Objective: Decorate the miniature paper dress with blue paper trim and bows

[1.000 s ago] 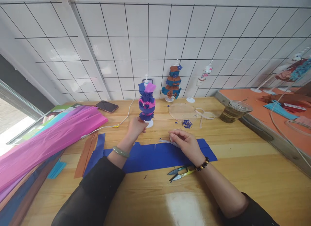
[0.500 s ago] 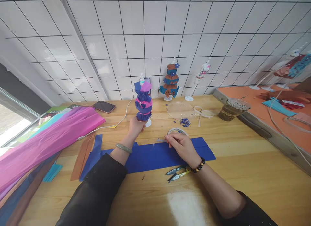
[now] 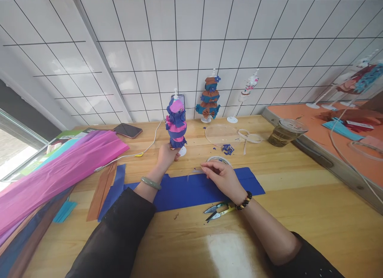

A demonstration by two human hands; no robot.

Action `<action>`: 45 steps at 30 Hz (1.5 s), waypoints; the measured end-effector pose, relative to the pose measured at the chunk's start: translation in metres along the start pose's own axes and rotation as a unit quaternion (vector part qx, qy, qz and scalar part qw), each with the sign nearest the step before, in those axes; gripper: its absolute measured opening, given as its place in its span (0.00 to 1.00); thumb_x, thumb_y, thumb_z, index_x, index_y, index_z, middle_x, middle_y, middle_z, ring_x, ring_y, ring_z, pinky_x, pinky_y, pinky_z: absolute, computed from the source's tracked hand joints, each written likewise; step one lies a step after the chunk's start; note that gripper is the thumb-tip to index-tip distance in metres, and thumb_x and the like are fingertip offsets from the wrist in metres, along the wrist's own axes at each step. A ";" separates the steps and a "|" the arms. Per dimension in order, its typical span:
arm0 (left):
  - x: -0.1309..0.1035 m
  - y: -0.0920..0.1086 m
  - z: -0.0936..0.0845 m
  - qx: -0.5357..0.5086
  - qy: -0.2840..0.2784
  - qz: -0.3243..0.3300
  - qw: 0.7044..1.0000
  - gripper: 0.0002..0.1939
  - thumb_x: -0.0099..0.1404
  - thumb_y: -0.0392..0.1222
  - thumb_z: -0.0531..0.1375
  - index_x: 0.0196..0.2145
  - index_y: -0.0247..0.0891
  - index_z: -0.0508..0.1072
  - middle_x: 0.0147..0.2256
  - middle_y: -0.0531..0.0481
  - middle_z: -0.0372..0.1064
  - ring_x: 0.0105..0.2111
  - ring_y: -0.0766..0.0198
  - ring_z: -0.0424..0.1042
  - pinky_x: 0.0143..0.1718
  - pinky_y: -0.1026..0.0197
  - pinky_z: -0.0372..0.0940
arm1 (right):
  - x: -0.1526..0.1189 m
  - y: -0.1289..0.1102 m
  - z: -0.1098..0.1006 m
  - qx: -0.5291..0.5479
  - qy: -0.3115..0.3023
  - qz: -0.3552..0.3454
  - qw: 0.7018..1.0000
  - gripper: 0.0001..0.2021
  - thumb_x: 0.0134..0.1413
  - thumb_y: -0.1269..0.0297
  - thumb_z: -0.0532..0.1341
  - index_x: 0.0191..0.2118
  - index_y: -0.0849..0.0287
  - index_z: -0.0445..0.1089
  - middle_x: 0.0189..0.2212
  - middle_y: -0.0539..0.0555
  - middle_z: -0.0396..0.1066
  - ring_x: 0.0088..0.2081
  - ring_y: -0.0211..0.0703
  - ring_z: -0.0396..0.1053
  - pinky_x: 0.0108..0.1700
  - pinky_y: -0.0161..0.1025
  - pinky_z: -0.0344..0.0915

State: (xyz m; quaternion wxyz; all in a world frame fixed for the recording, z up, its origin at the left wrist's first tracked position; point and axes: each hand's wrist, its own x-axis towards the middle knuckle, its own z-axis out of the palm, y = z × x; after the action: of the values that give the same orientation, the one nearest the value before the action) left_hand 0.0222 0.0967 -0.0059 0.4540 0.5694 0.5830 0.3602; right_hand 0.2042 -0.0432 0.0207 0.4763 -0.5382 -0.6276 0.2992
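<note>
The right grip [image 3: 222,177] partly hides the white ring [image 3: 220,158].

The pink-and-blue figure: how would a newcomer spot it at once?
Start at the wooden table before the gridded white wall. Toward the table's back, left of centre, the left hand holds a ruffled figure near its base. Pink and blue set it apart from the brown-and-teal figure further right.

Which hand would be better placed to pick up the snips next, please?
Probably the right hand: the snips lie close by its wrist, whereas the left hand is farther off, near the base of the pink-and-blue stand.
</note>
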 end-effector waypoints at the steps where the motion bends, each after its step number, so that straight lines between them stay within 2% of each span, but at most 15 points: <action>1: 0.001 -0.001 0.000 -0.004 -0.004 0.002 1.000 0.14 0.50 0.45 0.64 0.32 0.32 0.71 0.21 0.47 0.70 0.15 0.66 0.68 0.17 0.67 0.60 | 0.000 0.000 0.000 0.001 0.003 0.004 1.000 0.12 0.50 0.57 0.59 0.36 0.59 0.73 0.26 0.53 0.72 0.23 0.37 0.65 0.26 0.37 0.65; 6: 0.000 -0.002 0.004 -0.027 -0.045 0.015 0.999 0.12 0.51 0.42 0.64 0.31 0.31 0.71 0.22 0.48 0.70 0.16 0.69 0.67 0.19 0.67 0.62 | 0.000 0.003 0.000 0.010 0.012 0.020 1.000 0.12 0.48 0.56 0.61 0.35 0.59 0.73 0.25 0.52 0.72 0.24 0.38 0.66 0.27 0.37 0.65; 11: -0.006 0.003 0.009 -0.033 -0.088 0.031 0.995 0.07 0.49 0.38 0.64 0.26 0.31 0.72 0.19 0.49 0.69 0.15 0.70 0.66 0.19 0.68 0.61 | 0.001 0.005 0.000 0.028 0.012 0.042 0.999 0.12 0.46 0.57 0.62 0.34 0.59 0.73 0.26 0.53 0.73 0.25 0.40 0.67 0.27 0.38 0.65; 21: -0.013 0.013 0.007 -0.066 -0.103 0.021 0.992 0.05 0.46 0.31 0.63 0.24 0.30 0.71 0.19 0.49 0.68 0.19 0.67 0.68 0.21 0.67 0.63 | 0.002 0.009 0.000 0.000 0.007 0.042 0.999 0.11 0.46 0.59 0.61 0.33 0.60 0.73 0.28 0.55 0.73 0.27 0.40 0.67 0.30 0.39 0.65; 23: -0.015 0.014 0.007 -0.083 -0.103 0.017 0.991 0.07 0.46 0.29 0.62 0.27 0.30 0.71 0.22 0.48 0.69 0.22 0.66 0.69 0.24 0.66 0.65 | 0.003 0.011 -0.001 -0.003 0.009 0.044 0.999 0.11 0.46 0.58 0.61 0.33 0.60 0.73 0.27 0.55 0.73 0.26 0.41 0.67 0.30 0.39 0.64; 25: -0.016 0.015 0.007 -0.129 -0.088 0.004 0.988 0.15 0.47 0.27 0.61 0.36 0.31 0.70 0.27 0.47 0.69 0.25 0.65 0.71 0.27 0.64 0.66 | 0.002 0.011 -0.001 0.008 0.004 0.054 0.998 0.12 0.46 0.57 0.61 0.33 0.60 0.73 0.26 0.54 0.72 0.25 0.40 0.67 0.29 0.39 0.64; 27: -0.020 0.015 0.009 -0.230 -0.044 -0.031 0.972 0.26 0.46 0.25 0.61 0.45 0.35 0.65 0.30 0.47 0.68 0.26 0.63 0.72 0.28 0.60 0.67 | 0.002 0.009 -0.001 0.026 -0.001 0.068 0.997 0.12 0.46 0.56 0.62 0.33 0.59 0.73 0.24 0.53 0.72 0.24 0.40 0.67 0.29 0.39 0.64; 29: -0.025 0.015 0.011 -0.353 0.008 -0.074 0.933 0.33 0.45 0.22 0.60 0.50 0.38 0.60 0.30 0.48 0.66 0.26 0.61 0.72 0.30 0.57 0.67 | 0.002 0.008 -0.002 0.032 -0.002 0.079 0.996 0.13 0.45 0.55 0.62 0.32 0.59 0.73 0.23 0.52 0.72 0.23 0.40 0.67 0.29 0.39 0.65; 31: -0.032 0.015 0.014 -0.433 0.024 -0.085 0.897 0.34 0.47 0.23 0.58 0.51 0.38 0.56 0.30 0.49 0.65 0.26 0.62 0.72 0.33 0.56 0.67 | 0.002 0.007 -0.003 0.028 0.000 0.082 0.996 0.13 0.45 0.54 0.62 0.32 0.58 0.73 0.23 0.51 0.71 0.23 0.40 0.67 0.29 0.38 0.64; 33: -0.041 0.018 0.017 -0.496 0.024 -0.068 0.865 0.32 0.50 0.25 0.55 0.52 0.39 0.53 0.29 0.50 0.65 0.25 0.65 0.71 0.34 0.56 0.66 | 0.002 0.007 -0.004 0.024 -0.001 0.076 0.997 0.14 0.46 0.53 0.61 0.31 0.58 0.74 0.21 0.51 0.70 0.23 0.40 0.67 0.29 0.38 0.64; 35: -0.049 0.021 0.021 -0.534 0.020 -0.067 0.842 0.32 0.51 0.27 0.54 0.53 0.42 0.50 0.27 0.54 0.64 0.23 0.68 0.69 0.33 0.58 0.66 | 0.002 0.009 -0.005 0.023 -0.003 0.063 0.998 0.14 0.48 0.52 0.60 0.30 0.59 0.74 0.19 0.50 0.68 0.23 0.40 0.65 0.29 0.38 0.63; 38: -0.057 0.027 0.026 -0.571 0.003 -0.048 0.819 0.36 0.50 0.28 0.56 0.54 0.46 0.47 0.24 0.58 0.62 0.22 0.70 0.66 0.33 0.59 0.64 | 0.003 0.011 -0.005 0.036 0.003 0.060 0.998 0.15 0.49 0.52 0.60 0.29 0.60 0.73 0.20 0.51 0.68 0.25 0.39 0.64 0.30 0.37 0.62; 40: -0.060 0.030 0.027 -0.588 -0.004 -0.028 0.808 0.40 0.50 0.28 0.58 0.56 0.48 0.44 0.25 0.58 0.63 0.23 0.70 0.66 0.34 0.60 0.63 | 0.004 0.012 -0.004 0.066 0.015 0.084 0.994 0.15 0.47 0.52 0.62 0.31 0.60 0.74 0.21 0.51 0.69 0.26 0.39 0.65 0.31 0.38 0.63; 43: -0.062 0.033 0.029 -0.596 -0.016 -0.006 0.803 0.46 0.48 0.29 0.62 0.57 0.51 0.41 0.27 0.58 0.65 0.25 0.71 0.66 0.36 0.60 0.62 | 0.007 0.011 0.000 0.115 0.033 0.121 0.985 0.17 0.42 0.52 0.65 0.33 0.60 0.74 0.23 0.52 0.71 0.26 0.39 0.66 0.32 0.38 0.64; 45: -0.062 0.033 0.029 -0.594 -0.014 -0.001 0.804 0.49 0.47 0.29 0.64 0.58 0.52 0.40 0.29 0.57 0.66 0.26 0.71 0.66 0.35 0.61 0.61 | 0.010 0.009 0.003 0.125 0.038 0.121 0.984 0.16 0.40 0.52 0.66 0.33 0.59 0.75 0.23 0.52 0.72 0.26 0.39 0.67 0.31 0.38 0.64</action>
State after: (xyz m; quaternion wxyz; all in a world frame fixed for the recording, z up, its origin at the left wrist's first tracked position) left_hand 0.0568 0.0359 0.0229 0.7122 0.1927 0.2494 0.6273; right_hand 0.2050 -0.0313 0.0137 0.5235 -0.5577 -0.4969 0.4097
